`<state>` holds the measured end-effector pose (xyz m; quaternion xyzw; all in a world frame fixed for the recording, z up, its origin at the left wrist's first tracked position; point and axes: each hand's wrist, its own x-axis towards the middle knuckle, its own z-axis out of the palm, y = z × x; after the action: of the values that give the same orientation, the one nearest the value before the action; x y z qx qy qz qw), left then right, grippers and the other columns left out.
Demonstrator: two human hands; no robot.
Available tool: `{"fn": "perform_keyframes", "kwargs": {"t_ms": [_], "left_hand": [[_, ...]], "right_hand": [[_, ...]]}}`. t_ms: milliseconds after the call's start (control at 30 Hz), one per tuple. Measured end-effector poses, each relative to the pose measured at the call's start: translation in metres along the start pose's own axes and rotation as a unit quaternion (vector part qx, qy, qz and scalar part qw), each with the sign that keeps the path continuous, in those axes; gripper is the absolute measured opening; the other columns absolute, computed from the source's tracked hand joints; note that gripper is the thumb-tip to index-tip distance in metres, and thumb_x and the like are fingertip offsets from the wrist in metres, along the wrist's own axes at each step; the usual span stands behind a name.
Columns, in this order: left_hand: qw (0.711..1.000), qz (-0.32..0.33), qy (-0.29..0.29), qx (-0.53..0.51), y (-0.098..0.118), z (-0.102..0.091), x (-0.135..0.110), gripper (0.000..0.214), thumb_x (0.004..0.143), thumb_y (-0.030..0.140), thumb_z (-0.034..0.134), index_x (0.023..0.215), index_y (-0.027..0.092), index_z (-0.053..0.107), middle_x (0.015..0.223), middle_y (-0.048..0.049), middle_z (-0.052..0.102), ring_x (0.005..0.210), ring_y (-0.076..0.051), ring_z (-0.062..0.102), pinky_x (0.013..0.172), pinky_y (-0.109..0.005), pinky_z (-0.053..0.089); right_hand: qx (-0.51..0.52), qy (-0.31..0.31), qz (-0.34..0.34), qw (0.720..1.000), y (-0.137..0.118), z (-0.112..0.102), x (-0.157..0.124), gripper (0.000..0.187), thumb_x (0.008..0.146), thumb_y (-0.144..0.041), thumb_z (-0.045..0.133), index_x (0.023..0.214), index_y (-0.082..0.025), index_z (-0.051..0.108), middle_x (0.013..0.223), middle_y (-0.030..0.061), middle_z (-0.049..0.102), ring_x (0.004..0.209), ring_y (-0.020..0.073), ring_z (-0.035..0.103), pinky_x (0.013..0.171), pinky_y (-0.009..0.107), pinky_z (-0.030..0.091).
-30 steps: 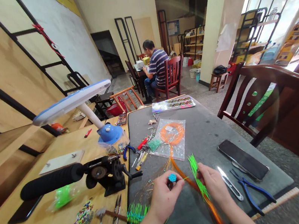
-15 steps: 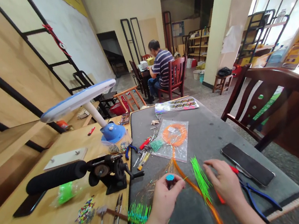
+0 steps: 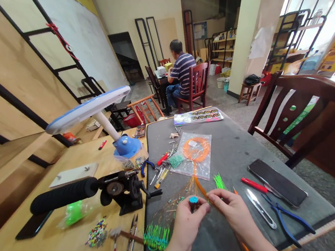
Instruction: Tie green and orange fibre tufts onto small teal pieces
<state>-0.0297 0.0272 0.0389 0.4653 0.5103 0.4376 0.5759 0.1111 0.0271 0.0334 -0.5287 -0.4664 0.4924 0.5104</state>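
Observation:
My left hand is closed round a small dark piece with a bright blue, bumpy top. Close beside it on the right, my right hand pinches near the left thumb tip; whatever is in that pinch is too small to make out. Orange line runs down from a bagged coil and passes behind my hands. Bright green strands lie just beyond my right hand, partly covered by it. More green strands with blue ends rest in a row left of my left wrist.
To the right lie snips, blue-handled pliers, a red-handled tool and a phone. A black cranked device and a blue lamp stand left. A person sits at a far table.
My right hand has moved left from beside the green strands to meet my left hand, fingers now pinched. The snips on the right have come into view. My left hand stays nearly in place.

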Motion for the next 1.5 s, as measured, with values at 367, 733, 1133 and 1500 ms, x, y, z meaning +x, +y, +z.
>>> {"fn": "perform_keyframes", "kwargs": {"t_ms": [367, 733, 1133, 1500], "left_hand": [[0.989, -0.072, 0.038, -0.123, -0.012, 0.0, 0.003, 0.035, 0.062, 0.043, 0.076, 0.073, 0.012, 0.063, 0.06, 0.0028, 0.058, 0.042, -0.003, 0.031, 0.041, -0.018, 0.02], [0.987, -0.091, 0.028, -0.132, -0.012, -0.005, 0.002, 0.025, 0.065, 0.033, 0.072, 0.077, 0.014, 0.061, 0.062, 0.0029, 0.057, 0.044, -0.004, 0.037, 0.041, -0.018, 0.021], [0.965, -0.135, -0.062, -0.214, -0.018, -0.011, 0.0, 0.009, 0.063, 0.023, 0.049, 0.057, 0.016, 0.05, 0.052, 0.0011, 0.053, 0.035, -0.005, 0.038, 0.037, -0.02, 0.016], [0.984, -0.095, -0.021, -0.148, -0.017, -0.007, 0.001, 0.019, 0.072, 0.033, 0.057, 0.064, 0.016, 0.051, 0.057, 0.0026, 0.054, 0.039, -0.005, 0.039, 0.039, -0.02, 0.017]], "right_hand": [[0.15, 0.016, 0.082, 0.985, 0.033, 0.017, -0.008, 0.034, 0.065, -0.045, 0.076, 0.087, -0.019, 0.072, 0.084, 0.0066, 0.072, 0.072, 0.0181, 0.062, 0.055, 0.023, 0.044], [0.208, 0.012, 0.084, 0.974, 0.025, 0.018, 0.001, 0.026, 0.067, -0.042, 0.075, 0.071, -0.019, 0.062, 0.074, 0.0005, 0.065, 0.067, 0.0127, 0.055, 0.055, 0.02, 0.044], [0.094, -0.114, 0.122, 0.981, 0.015, 0.027, 0.008, 0.043, 0.068, -0.059, 0.067, 0.071, -0.019, 0.052, 0.041, -0.0085, 0.05, 0.031, 0.0026, 0.029, 0.032, 0.014, 0.018], [0.097, -0.101, 0.113, 0.984, 0.018, 0.029, 0.007, 0.044, 0.066, -0.059, 0.068, 0.069, -0.019, 0.052, 0.043, -0.0081, 0.048, 0.033, 0.0036, 0.031, 0.033, 0.016, 0.019]]}}
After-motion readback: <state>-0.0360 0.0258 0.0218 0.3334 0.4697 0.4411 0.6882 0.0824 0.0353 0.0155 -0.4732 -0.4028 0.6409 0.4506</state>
